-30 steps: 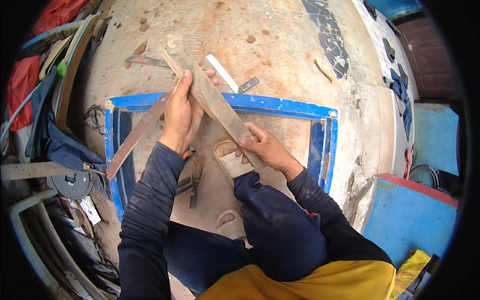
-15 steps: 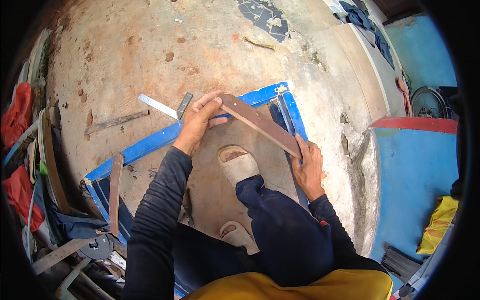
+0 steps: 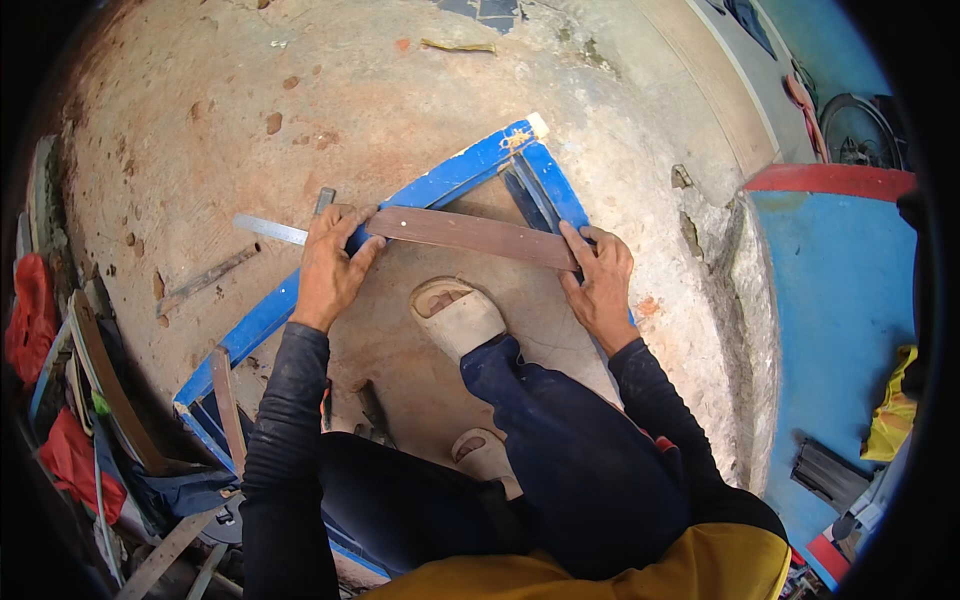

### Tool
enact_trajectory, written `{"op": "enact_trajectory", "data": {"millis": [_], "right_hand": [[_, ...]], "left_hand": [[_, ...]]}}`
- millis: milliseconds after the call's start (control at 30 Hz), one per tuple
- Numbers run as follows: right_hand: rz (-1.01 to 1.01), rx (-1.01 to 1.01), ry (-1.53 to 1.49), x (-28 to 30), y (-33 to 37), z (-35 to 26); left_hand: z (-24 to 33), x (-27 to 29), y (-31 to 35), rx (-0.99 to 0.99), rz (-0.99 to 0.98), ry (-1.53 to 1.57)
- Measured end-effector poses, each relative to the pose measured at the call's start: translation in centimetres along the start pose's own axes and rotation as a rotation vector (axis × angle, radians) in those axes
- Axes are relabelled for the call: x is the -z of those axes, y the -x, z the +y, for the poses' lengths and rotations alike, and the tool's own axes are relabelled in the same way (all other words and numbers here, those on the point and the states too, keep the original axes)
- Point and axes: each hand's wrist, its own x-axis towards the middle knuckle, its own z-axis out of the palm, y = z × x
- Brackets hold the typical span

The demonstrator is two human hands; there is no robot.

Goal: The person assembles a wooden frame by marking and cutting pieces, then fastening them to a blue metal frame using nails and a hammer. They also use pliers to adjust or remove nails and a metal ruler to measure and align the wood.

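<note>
A brown wooden strip [image 3: 475,235] spans one corner of the blue wooden frame [image 3: 450,178] that lies on the floor. My left hand [image 3: 335,262] grips the strip's left end, thumb below and fingers at the frame's edge. At the other end my right hand [image 3: 601,280] pinches the strip over the frame's right side. A second brown strip [image 3: 227,405] crosses the frame's lower left corner. Just beyond my left hand lies a try square [image 3: 272,230], its handle partly covered by my fingers.
My sandalled feet [image 3: 460,318] stand inside the frame. Dark hand tools [image 3: 375,410] lie on the floor near my left leg. A flat bar [image 3: 210,280] rests beyond the frame. Scrap wood and red cloth [image 3: 30,320] pile up at left; a blue wall [image 3: 840,330] bounds the right.
Both hands have lowered the strip and turned it closer to level across the frame's corner. My left hand has shifted left and down. The view has moved too.
</note>
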Motion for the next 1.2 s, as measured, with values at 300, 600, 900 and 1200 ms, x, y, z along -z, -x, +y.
{"op": "enact_trajectory", "data": {"millis": [300,600,900,1200], "right_hand": [[0.022,-0.405,-0.381,2.7,4.9,3.3],[0.120,-0.442,-0.437,0.9,5.2,3.1],[0.100,-0.264,-0.308,1.6,4.8,2.9],[0.042,-0.219,-0.255,1.8,4.7,3.3]], "left_hand": [[-0.5,0.4,-0.1,-0.050,-0.029,-0.055],[-0.9,1.4,0.9,-0.063,-0.025,-0.068],[-1.3,1.0,1.9,-0.028,0.046,-0.038],[-1.5,1.3,1.9,0.016,0.035,0.018]]}}
